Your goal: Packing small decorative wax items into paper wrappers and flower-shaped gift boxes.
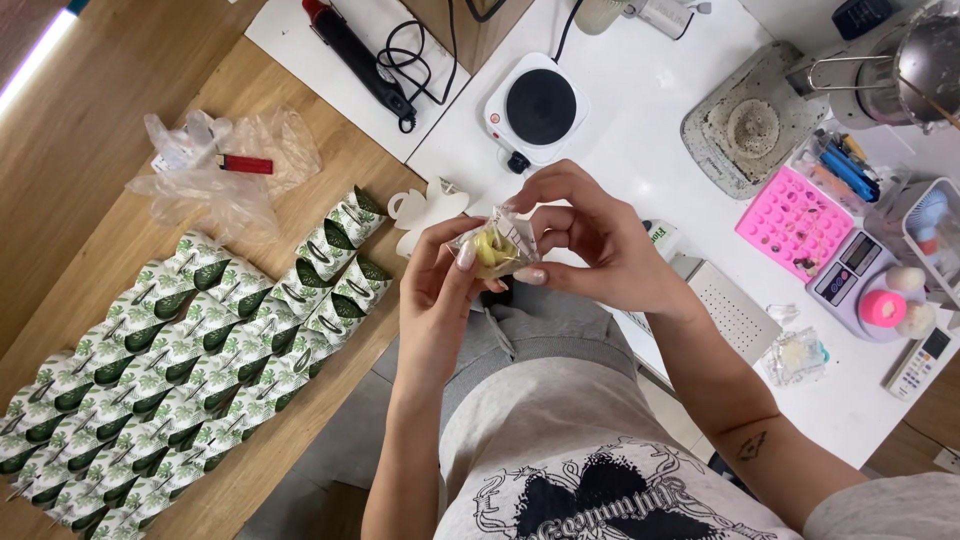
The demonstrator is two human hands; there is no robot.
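Note:
Both hands meet above my lap at the middle of the head view. My left hand point(440, 285) and my right hand point(590, 240) together pinch a small clear plastic bag point(497, 245) with a yellow object inside it. Fingertips of both hands close on the bag's edges. Just behind the hands lies a flat cream cut-out shape point(425, 212) at the corner of the wooden table point(90, 120).
Rows of several small leaf-printed white packages point(190, 350) cover the wooden table at left. Crumpled clear bags and a red lighter point(245, 164) lie behind them. The white counter point(640, 110) holds a small hotplate point(538, 107), pink mould point(795, 223), digital scale point(858, 275) and metal pot point(915, 65).

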